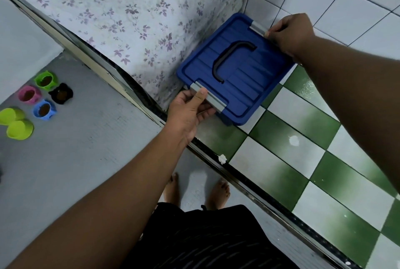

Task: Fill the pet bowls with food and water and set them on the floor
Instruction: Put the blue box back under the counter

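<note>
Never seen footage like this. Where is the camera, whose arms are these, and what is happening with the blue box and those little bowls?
No machine here: one camera worn on a person's head looks down at their bare arms and feet. The left hand grips the near grey latch of a blue plastic lidded box on green-and-white floor tiles; the right hand holds the far grey latch. On the grey floor at left sit four small coloured bowls with brown food, and two lime-green bowls.
</note>
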`<act>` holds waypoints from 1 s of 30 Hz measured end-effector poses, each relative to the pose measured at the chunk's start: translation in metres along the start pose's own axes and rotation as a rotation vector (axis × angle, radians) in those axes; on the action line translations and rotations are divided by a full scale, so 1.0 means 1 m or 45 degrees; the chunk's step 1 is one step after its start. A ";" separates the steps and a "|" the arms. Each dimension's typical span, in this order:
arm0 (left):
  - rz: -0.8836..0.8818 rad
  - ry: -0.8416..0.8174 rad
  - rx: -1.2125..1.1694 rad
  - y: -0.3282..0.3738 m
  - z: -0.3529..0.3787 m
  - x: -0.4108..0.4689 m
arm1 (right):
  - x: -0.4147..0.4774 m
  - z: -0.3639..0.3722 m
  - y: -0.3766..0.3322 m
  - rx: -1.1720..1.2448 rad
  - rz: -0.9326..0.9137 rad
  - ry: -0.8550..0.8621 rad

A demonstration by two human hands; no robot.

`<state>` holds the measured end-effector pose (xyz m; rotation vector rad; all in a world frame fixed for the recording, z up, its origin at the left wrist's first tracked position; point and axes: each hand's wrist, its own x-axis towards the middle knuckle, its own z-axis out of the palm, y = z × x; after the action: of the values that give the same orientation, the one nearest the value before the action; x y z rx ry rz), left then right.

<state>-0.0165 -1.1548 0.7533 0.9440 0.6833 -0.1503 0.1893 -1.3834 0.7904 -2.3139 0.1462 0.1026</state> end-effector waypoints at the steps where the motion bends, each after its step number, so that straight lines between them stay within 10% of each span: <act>1: 0.018 0.030 -0.007 0.000 0.002 -0.002 | -0.001 -0.001 -0.001 -0.025 -0.011 -0.001; 10: 0.502 0.315 0.592 0.010 0.007 0.004 | -0.037 -0.024 0.028 -0.088 -0.067 -0.120; 16: 0.696 -0.157 1.668 0.007 0.015 -0.002 | -0.132 -0.013 0.074 -0.261 -0.056 -0.061; 30: 0.743 -0.759 2.210 0.036 -0.068 -0.040 | -0.374 0.057 0.007 -0.008 0.526 0.111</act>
<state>-0.0654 -1.0870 0.7752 2.5443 -0.5204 -0.5048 -0.1837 -1.3189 0.7918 -2.2640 0.6680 0.2097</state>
